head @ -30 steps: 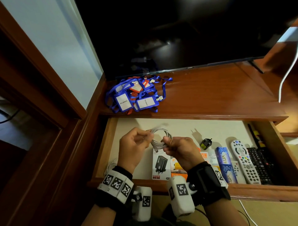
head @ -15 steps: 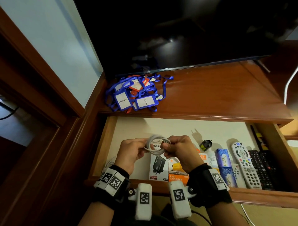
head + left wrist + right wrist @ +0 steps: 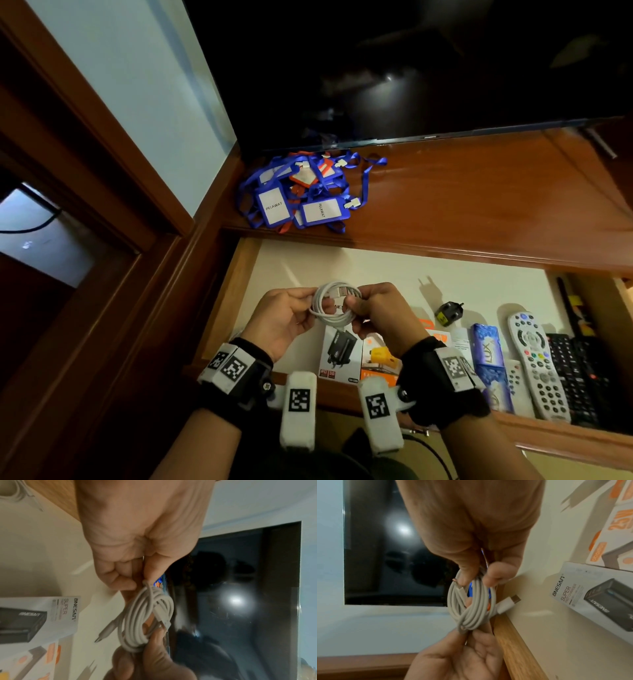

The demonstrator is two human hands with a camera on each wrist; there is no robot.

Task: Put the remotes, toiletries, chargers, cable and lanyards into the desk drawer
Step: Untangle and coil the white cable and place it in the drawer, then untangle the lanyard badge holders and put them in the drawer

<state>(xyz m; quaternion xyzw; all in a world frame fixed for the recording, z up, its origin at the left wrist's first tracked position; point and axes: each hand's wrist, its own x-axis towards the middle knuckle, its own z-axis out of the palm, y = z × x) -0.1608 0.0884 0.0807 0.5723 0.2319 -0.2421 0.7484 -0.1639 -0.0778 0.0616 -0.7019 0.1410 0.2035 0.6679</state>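
Note:
A coiled white cable (image 3: pixel 334 305) (image 3: pixel 147 618) (image 3: pixel 471 607) hangs above the open drawer (image 3: pixel 342 270). My left hand (image 3: pixel 291 317) (image 3: pixel 137 574) pinches its left side and my right hand (image 3: pixel 373 315) (image 3: pixel 476 573) pinches its right side. Both plug ends stick out of the coil. Blue lanyards (image 3: pixel 301 195) with white cards lie in a heap on the desk top (image 3: pixel 479 205). In the drawer lie two charger boxes (image 3: pixel 342 356) (image 3: pixel 34 618) (image 3: pixel 597 601), a black plug (image 3: pixel 449 312), a blue soap box (image 3: pixel 488 356), a white remote (image 3: pixel 536 363) and dark remotes (image 3: pixel 575 373).
A dark television screen (image 3: pixel 411 68) stands at the back of the desk. A wooden door frame (image 3: pixel 85 154) runs down the left. A second white cable (image 3: pixel 18 494) lies in the drawer's near left corner. Bare drawer floor shows left of the charger boxes.
The loose loops have been gathered into a tidy coil, and both hands have lowered slightly with it toward the drawer.

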